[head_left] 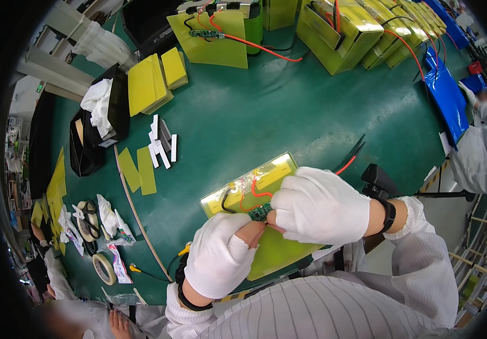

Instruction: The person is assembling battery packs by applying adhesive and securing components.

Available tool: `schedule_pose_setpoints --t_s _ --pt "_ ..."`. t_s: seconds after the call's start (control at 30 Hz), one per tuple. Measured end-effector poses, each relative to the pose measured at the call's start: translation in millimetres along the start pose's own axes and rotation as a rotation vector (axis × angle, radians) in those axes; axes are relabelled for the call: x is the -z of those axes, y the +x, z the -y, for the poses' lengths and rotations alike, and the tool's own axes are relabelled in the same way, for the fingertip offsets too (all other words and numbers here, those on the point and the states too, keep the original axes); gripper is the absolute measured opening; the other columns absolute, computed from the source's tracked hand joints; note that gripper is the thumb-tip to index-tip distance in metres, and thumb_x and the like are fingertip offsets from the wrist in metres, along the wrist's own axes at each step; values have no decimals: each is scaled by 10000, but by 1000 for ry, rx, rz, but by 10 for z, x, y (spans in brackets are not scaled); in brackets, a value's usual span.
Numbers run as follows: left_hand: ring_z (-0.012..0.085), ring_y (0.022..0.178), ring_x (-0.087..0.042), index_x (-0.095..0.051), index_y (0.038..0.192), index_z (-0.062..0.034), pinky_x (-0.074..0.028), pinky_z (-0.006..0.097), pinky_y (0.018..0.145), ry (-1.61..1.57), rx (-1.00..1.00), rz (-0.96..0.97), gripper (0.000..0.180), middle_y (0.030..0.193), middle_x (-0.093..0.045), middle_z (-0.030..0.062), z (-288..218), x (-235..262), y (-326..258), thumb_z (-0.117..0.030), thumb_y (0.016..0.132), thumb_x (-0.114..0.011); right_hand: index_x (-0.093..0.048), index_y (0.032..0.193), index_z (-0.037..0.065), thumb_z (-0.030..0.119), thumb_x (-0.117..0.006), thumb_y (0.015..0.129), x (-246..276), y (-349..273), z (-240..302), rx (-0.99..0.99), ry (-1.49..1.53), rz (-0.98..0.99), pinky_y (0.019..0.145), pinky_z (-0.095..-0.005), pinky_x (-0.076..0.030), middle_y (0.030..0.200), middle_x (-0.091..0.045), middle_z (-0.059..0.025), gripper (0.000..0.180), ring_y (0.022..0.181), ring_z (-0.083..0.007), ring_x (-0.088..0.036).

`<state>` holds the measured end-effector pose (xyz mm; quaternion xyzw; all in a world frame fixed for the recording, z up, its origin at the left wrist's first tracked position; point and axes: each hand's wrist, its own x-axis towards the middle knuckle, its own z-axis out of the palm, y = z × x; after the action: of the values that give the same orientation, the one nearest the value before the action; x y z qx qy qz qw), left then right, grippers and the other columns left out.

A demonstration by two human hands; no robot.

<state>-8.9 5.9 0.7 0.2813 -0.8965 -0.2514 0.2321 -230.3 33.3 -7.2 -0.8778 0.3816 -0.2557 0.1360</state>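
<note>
A flat yellow-wrapped battery pack [266,175] lies on the green table [288,113] near its front edge. A small green circuit board [260,212] with red and black wires rests on top of it. My left hand [221,254], in a white glove with open fingertips, pinches at the board's right end from below. My right hand [317,206], also gloved, meets it from the right, its fingertips touching the same spot. Both wrists wear black straps. A red and black wire pair [352,158] trails off the pack to the right.
Several yellow battery packs [339,34] with red wires line the far edge. Yellow sheets [150,85], white strips [161,144], black trays [94,130] and tape rolls [103,268] sit at the left. A blue pouch [446,96] lies far right, beside another person's sleeve [480,147].
</note>
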Motion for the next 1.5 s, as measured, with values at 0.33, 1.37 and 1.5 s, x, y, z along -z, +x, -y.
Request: schedule_pose_setpoints --t_s 0.33,1.37,1.5 --pt "270 716 -586 -622 981 -73 -487 386 580 31 -34 2 374 872 -584 65 15 3 -6 5 634 -738 -601 888 100 174 -743 658 30 13 7 -7 -4 46 636 -355 -424 797 -539 -30 281 727 -226 -536" --pt "232 687 -609 -668 976 -57 -479 303 623 -23 55 -340 224 843 -622 107 -9 75 -14 54 784 -698 -666 812 123 73 -786 685 545 -694 437 -434 -31 -229 632 -349 -469 773 -606 -30 182 698 -244 -598" --pt "199 696 -596 -658 981 -40 -465 277 639 -6 47 -391 187 858 -614 101 -135 177 -32 53 819 -672 -685 783 87 60 -774 717 398 -1266 720 -849 75 -308 623 -320 -487 748 -609 -60 114 676 -231 -608"
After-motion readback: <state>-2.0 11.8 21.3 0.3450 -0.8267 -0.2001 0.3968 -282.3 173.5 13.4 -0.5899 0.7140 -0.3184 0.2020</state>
